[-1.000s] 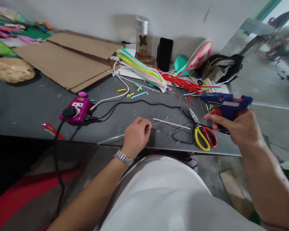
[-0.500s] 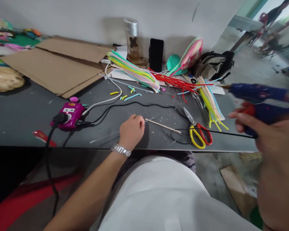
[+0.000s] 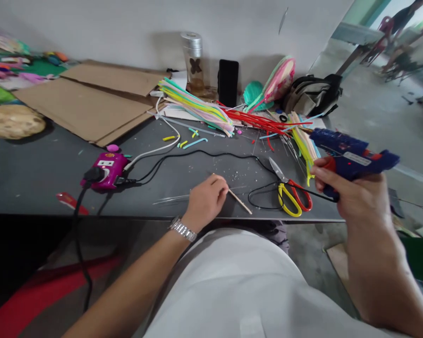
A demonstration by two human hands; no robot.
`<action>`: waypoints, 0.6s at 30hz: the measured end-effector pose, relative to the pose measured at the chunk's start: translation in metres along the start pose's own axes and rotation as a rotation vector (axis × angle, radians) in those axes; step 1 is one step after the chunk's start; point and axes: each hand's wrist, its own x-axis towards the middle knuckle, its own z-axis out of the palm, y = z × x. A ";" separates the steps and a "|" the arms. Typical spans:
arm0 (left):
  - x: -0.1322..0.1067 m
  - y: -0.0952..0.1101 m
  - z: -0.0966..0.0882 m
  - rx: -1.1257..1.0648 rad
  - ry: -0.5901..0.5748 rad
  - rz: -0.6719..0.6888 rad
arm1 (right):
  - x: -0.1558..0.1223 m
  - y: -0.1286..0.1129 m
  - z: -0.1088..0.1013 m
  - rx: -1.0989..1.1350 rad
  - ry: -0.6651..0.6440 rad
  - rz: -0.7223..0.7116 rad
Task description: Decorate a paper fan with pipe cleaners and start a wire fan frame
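Note:
My right hand (image 3: 359,197) grips a blue hot glue gun (image 3: 341,150) in the air over the table's right end, its nozzle pointing left. One finger lies by the red trigger, and a black cord runs from the handle. Low over the table's front middle, my left hand (image 3: 207,195) is closed, fingers pinched at a thin beige stick (image 3: 240,202) that slants out toward the table edge. The fingers cover part of the stick. Yellow-and-red-handled scissors (image 3: 291,192) lie between the two hands. Clear thin rods (image 3: 171,199) rest beside my left hand.
A magenta power adapter (image 3: 109,169) with plugged cords sits left. Behind lie flat cardboard (image 3: 81,108), bundled pastel pipe cleaners (image 3: 197,105) and red ones (image 3: 257,119). A bottle (image 3: 193,61), a phone (image 3: 228,82) and a bag (image 3: 312,94) stand along the wall.
My right hand has brought the glue gun left, in over the table. My left hand has shifted slightly right, and the beige stick has turned more steeply toward the front edge.

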 end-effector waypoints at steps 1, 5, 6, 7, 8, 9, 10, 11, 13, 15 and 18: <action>0.002 0.003 0.004 0.039 -0.047 0.023 | 0.000 0.002 0.001 0.015 -0.002 0.015; 0.016 0.002 0.007 0.245 -0.160 -0.036 | 0.004 -0.001 -0.010 0.016 0.093 -0.017; 0.018 -0.001 0.005 0.271 -0.162 -0.064 | 0.006 -0.003 -0.015 0.018 0.125 -0.030; 0.020 -0.004 0.003 0.284 -0.152 -0.089 | 0.007 -0.005 -0.020 0.025 0.155 -0.040; 0.020 -0.008 0.000 0.286 -0.138 -0.109 | 0.009 -0.007 -0.025 0.035 0.182 -0.055; 0.019 -0.011 -0.003 0.281 -0.120 -0.123 | 0.010 -0.008 -0.029 0.046 0.209 -0.078; 0.018 -0.014 -0.005 0.268 -0.104 -0.127 | 0.011 -0.009 -0.033 0.048 0.232 -0.104; 0.016 -0.016 -0.006 0.248 -0.094 -0.118 | 0.012 -0.009 -0.036 0.043 0.253 -0.131; 0.011 -0.018 -0.007 0.201 -0.108 -0.061 | 0.011 -0.010 -0.039 0.022 0.287 -0.168; 0.008 -0.018 -0.006 0.177 -0.146 0.010 | 0.009 -0.012 -0.039 -0.005 0.312 -0.167; 0.008 -0.019 -0.005 0.209 -0.185 0.034 | 0.005 -0.016 -0.038 -0.048 0.328 -0.132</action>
